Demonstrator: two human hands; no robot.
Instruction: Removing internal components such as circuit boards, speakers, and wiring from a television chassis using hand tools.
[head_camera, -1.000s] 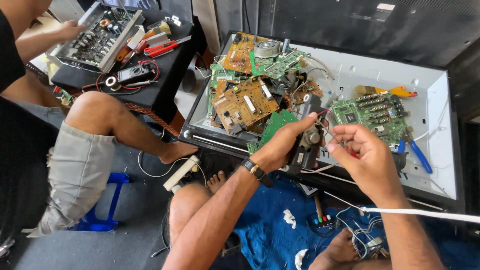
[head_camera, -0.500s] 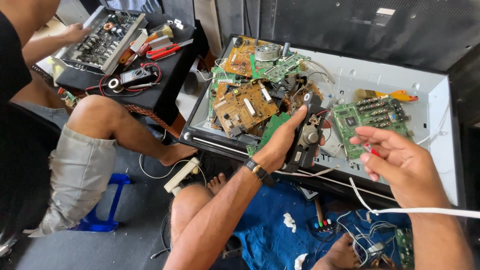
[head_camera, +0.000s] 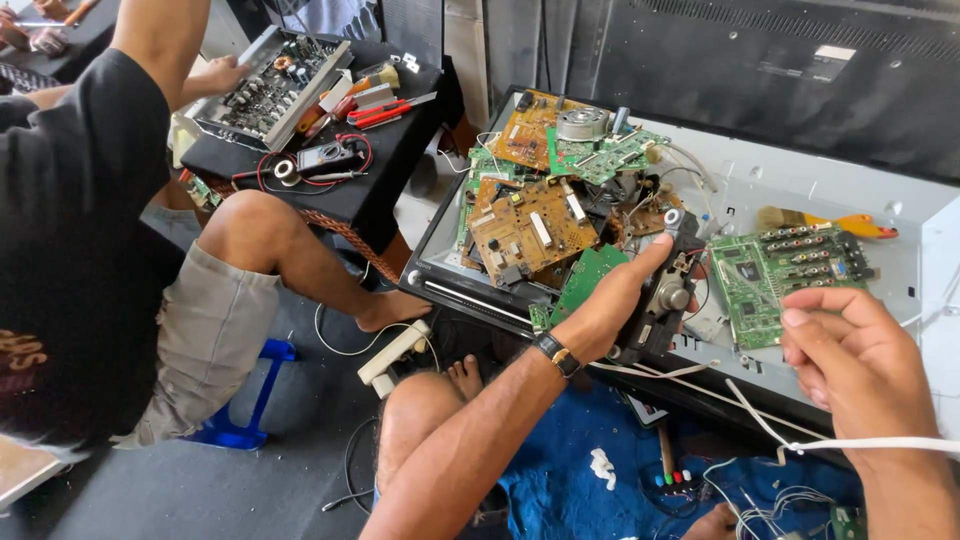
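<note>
My left hand (head_camera: 605, 305) grips a black drive mechanism (head_camera: 668, 290) with a small round motor, holding it upright over the front edge of a white metal panel (head_camera: 850, 195). A watch sits on that wrist. My right hand (head_camera: 850, 355) hovers to the right of the mechanism, apart from it, with its fingers curled. Whether it holds anything is hidden from me. A thin white cable (head_camera: 870, 445) crosses that wrist. A green circuit board (head_camera: 790, 270) lies on the panel between my two hands.
A heap of brown and green circuit boards (head_camera: 535, 215) fills the panel's left end, and an orange-handled brush (head_camera: 835, 222) lies further back. Another person (head_camera: 90, 230) sits at left by a black table (head_camera: 400, 160) bearing an open amplifier (head_camera: 270, 85), multimeter (head_camera: 325, 158) and red pliers (head_camera: 385, 110). A power strip (head_camera: 395, 350) lies on the floor.
My right hand has drawn back to the right, away from the mechanism it was working on with a red-handled tool. My left hand keeps holding the mechanism.
</note>
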